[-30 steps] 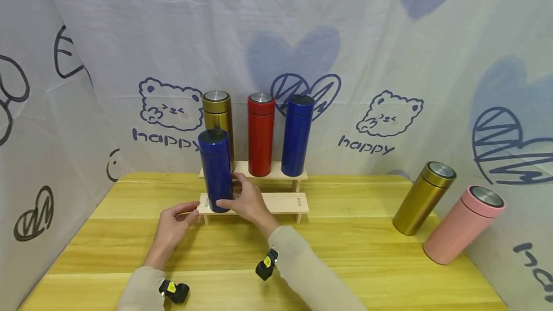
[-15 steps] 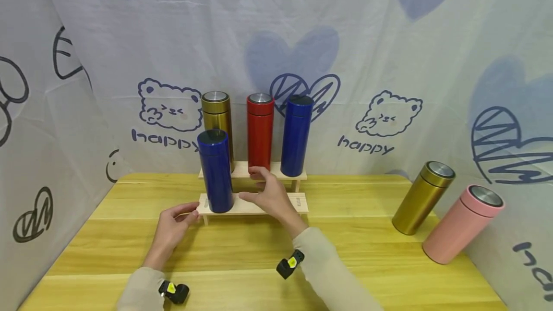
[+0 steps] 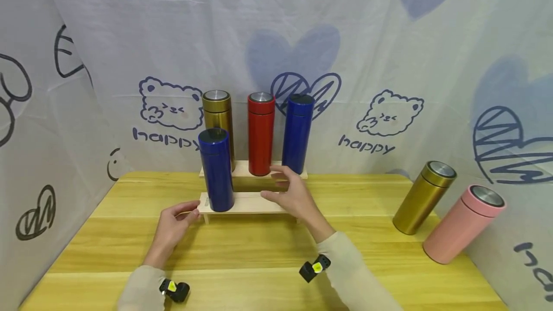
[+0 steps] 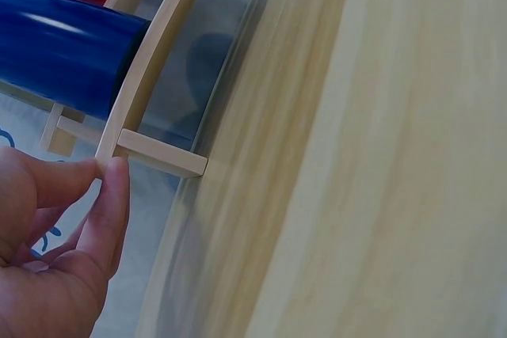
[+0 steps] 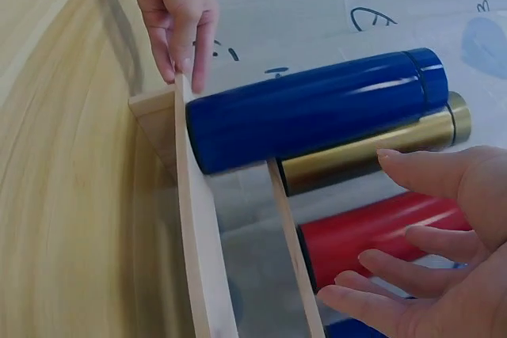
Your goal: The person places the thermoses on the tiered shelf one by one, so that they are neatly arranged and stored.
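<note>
A blue thermos bottle [image 3: 218, 172] stands upright at the left of the lower tier of a small wooden shelf [image 3: 255, 203]. My left hand [image 3: 173, 224] pinches the left end of that lower board between thumb and fingers, as the left wrist view shows at the board's edge [image 4: 158, 57]. Over the right part of the lower tier is my right hand [image 3: 294, 196], its fingers spread and holding nothing. On the upper tier behind stand a gold bottle [image 3: 218, 114], a red bottle [image 3: 261, 133] and another blue bottle [image 3: 298, 133]. The front bottle partly hides the gold one.
At the right side of the wooden table [image 3: 354, 253] stand a second gold bottle [image 3: 423, 198] and a pink bottle [image 3: 462, 224]. A printed cloth [image 3: 380, 52] hangs behind and along the sides. Each wrist wears a small black camera [image 3: 174, 291].
My right hand has let go of the front blue bottle and moved to the right, away from it. The bottle stays on the lower tier. My left hand has not moved.
</note>
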### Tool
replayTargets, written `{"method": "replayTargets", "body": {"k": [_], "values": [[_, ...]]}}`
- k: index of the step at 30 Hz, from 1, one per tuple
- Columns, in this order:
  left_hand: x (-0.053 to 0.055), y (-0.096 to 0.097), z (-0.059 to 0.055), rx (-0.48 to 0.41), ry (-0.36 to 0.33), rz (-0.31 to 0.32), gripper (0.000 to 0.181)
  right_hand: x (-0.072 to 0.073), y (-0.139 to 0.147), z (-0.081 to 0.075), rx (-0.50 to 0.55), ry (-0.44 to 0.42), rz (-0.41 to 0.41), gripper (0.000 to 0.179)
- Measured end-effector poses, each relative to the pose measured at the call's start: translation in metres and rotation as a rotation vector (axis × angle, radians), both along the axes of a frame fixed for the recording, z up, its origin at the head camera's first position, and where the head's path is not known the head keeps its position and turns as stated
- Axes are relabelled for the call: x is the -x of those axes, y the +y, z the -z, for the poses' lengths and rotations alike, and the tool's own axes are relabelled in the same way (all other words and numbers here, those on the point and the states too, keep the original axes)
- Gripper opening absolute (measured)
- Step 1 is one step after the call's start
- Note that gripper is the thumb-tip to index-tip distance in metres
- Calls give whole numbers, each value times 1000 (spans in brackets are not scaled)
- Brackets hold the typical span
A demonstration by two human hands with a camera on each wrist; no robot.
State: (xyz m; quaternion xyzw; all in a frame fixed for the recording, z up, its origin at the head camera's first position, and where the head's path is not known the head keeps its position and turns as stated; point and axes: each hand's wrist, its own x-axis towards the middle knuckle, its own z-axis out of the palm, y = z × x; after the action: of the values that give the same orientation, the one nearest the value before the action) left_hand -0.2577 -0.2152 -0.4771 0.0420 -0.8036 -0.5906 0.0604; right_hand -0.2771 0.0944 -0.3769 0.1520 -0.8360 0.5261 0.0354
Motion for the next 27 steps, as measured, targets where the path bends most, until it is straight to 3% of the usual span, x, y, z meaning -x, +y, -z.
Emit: {"method": "replayTargets", "body": {"k": [14,27], "values": [[2,1,0,-11,4,5,34,-10,52,-7,-13,-20,58,66],[0,0,-1,-8,6,-5,33,-22,112,-10,-101,-61,131,68]]}}
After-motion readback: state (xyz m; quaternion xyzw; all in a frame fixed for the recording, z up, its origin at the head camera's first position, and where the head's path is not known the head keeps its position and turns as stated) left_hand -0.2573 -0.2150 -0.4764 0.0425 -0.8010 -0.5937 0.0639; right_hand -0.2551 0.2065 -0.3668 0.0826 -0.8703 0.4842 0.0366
